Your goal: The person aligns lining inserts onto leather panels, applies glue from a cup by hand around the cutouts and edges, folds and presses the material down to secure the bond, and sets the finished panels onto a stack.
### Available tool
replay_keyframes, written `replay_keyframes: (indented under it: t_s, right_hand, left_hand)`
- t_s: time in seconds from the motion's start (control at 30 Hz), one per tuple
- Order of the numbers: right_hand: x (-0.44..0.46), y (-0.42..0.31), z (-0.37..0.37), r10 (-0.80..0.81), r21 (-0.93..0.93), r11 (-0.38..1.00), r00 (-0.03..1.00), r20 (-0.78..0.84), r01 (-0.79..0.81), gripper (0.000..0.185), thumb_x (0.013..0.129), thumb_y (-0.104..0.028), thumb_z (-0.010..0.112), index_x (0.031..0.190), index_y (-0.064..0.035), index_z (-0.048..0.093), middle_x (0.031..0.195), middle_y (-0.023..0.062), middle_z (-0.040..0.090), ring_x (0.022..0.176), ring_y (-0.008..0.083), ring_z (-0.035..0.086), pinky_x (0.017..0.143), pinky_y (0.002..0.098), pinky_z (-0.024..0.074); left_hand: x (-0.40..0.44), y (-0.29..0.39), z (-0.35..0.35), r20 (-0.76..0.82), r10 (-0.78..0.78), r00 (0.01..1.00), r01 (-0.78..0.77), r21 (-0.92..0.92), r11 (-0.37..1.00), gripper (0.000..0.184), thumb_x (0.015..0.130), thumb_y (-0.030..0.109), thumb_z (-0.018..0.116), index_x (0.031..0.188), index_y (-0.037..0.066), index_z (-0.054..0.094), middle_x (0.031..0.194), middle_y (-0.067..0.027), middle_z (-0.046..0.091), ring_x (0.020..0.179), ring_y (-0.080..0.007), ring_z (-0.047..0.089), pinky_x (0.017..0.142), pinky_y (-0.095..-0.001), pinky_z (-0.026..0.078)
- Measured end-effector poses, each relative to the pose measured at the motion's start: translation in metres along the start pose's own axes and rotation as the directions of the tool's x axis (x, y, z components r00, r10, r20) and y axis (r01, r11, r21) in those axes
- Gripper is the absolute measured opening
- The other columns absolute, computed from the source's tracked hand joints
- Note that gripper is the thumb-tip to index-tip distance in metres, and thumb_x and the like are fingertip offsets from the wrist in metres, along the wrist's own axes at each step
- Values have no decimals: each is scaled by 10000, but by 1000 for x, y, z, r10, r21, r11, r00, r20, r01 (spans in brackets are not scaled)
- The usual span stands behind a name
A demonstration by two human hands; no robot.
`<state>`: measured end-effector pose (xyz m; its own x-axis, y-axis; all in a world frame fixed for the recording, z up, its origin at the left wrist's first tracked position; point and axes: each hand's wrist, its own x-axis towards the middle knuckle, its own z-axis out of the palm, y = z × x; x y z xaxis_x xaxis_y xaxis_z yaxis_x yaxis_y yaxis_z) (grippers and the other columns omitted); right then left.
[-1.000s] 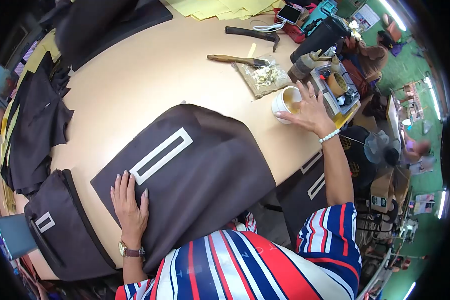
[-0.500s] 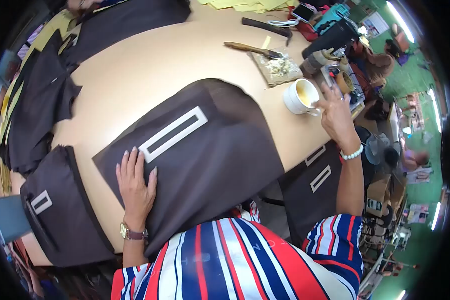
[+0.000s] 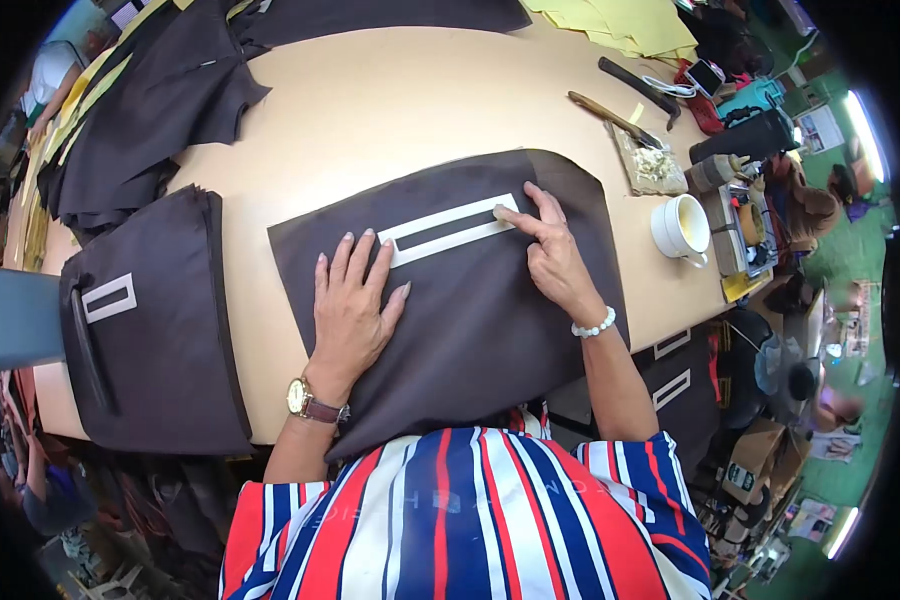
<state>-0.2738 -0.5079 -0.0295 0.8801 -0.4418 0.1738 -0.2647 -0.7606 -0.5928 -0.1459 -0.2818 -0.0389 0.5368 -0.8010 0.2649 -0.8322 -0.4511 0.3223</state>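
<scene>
A dark brown leather-like panel (image 3: 450, 330) lies before me on the table, its near edge against my striped shirt. On it is a white rectangular frame (image 3: 440, 245) with a long dark slot. My left hand (image 3: 355, 305) rests flat on the panel, fingers spread, fingertips by the frame's left end. With nothing visible in it, my right hand (image 3: 560, 260) touches the frame's right end with an extended index fingertip; another finger reaches past it over the panel, and the rest are partly hidden. To the right stands a white mug (image 3: 680, 228).
At left is a stack of brown panels (image 3: 160, 370) with a dark tool (image 3: 90, 345) on top. A brush (image 3: 615, 118) lies on a crusted board (image 3: 650, 165) near a hammer (image 3: 638, 90). More dark pieces (image 3: 160, 130) and yellow sheets (image 3: 620, 22) lie farther back.
My right hand has moved from the mug leftward to the right end of the white frame. The left hand stays flat by the frame's left end. The whole view has shifted.
</scene>
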Motion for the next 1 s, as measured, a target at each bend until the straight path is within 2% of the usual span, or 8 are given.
replay_keyframes:
  t_s: [0.17,0.27,0.37,0.47,0.5,0.73,0.87,1.0]
  right_hand:
    - [-3,-11,7,47,-547,836,999,-11,-45,495,788,8,468,1257,-139,521,1395,203,312,1265,405,316,1056,517,230]
    - [-2,-13,9,-8,-724,689,1000,17,18,501,803,-52,490,1300,-107,467,1412,171,287,1283,375,294,1047,534,237]
    - [-2,-30,16,-8,-855,518,999,35,34,462,806,-104,505,1256,0,486,1406,147,290,1291,344,286,1051,518,241]
    - [-6,-45,23,-8,-867,494,998,70,65,491,791,-102,510,1258,41,465,1409,116,288,1285,315,294,1056,494,238]
    - [-8,-44,26,-97,-839,537,994,50,95,453,796,-148,518,1174,102,516,1398,136,299,1283,325,298,1053,511,234]
    - [8,-34,16,9,-905,422,997,71,61,430,793,-140,524,1174,57,543,1425,134,266,1298,336,275,1051,539,212]
    - [14,-17,0,41,-919,373,988,150,124,610,823,-137,512,1400,-161,313,1457,88,226,1314,340,252,1070,542,164]
    - [12,-5,-12,-42,-900,363,969,245,243,636,831,-132,505,1417,-197,269,1468,69,209,1327,331,235,1083,525,144]
  left_hand:
    - [-1,0,0,-1,4,1000,-4,-4,1000,485,835,269,594,1273,95,479,1330,-136,426,1256,-319,359,1037,-498,260]
    - [-1,-1,0,0,7,1000,-7,-1,1000,486,838,270,591,1276,96,474,1330,-136,424,1259,-318,356,1037,-499,259]
    - [-1,-1,1,1,8,1000,-8,-2,1000,486,841,275,587,1278,96,472,1333,-138,422,1264,-316,351,1039,-500,256]
    - [-1,-1,1,10,2,1000,-2,-1,1000,485,845,280,582,1280,98,471,1337,-138,419,1268,-316,348,1041,-500,253]
    - [-2,-1,1,10,2,1000,-2,0,1000,484,846,282,581,1280,99,471,1338,-138,418,1268,-316,348,1042,-500,252]
    - [-2,-2,1,10,2,1000,-2,-16,1000,478,850,287,577,1280,105,474,1339,-136,418,1269,-315,349,1046,-498,246]
    - [-2,-3,1,10,0,1000,1,-31,1000,478,851,288,574,1280,103,474,1339,-134,418,1270,-315,347,1047,-497,244]
    - [-2,-4,0,15,2,1000,-2,-32,999,479,850,285,574,1281,99,473,1342,-134,416,1271,-316,346,1047,-498,244]
